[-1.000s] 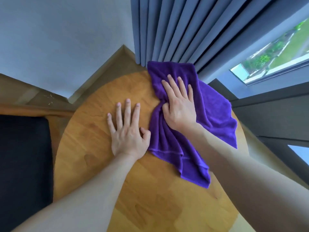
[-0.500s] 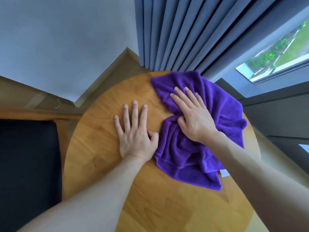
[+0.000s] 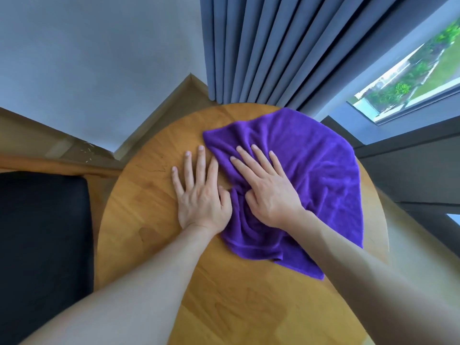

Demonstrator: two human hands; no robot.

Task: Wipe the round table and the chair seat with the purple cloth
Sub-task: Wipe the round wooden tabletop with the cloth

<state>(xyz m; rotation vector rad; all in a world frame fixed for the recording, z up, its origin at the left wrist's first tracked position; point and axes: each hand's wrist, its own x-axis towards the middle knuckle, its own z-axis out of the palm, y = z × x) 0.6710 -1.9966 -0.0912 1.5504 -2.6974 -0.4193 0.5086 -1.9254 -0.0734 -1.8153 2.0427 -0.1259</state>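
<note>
The purple cloth (image 3: 316, 175) lies crumpled and spread over the far right part of the round wooden table (image 3: 149, 220). My right hand (image 3: 268, 190) presses flat on the cloth's left side, fingers straight and spread, thumb tucked into a fold. My left hand (image 3: 201, 192) rests flat on the bare wood right beside it, its thumb touching the cloth's edge. The black chair seat (image 3: 42, 245) is at the left, below the table's level.
Grey-blue curtains (image 3: 261, 51) hang just behind the table's far edge. A window (image 3: 410, 75) is at the upper right, a dark panel below it. A pale wall and wooden floor fill the upper left.
My right hand has dragged the cloth nearer and rightward off the table's far edge, and the cloth has spread wider. My left hand has stayed flat on the wood beside it.
</note>
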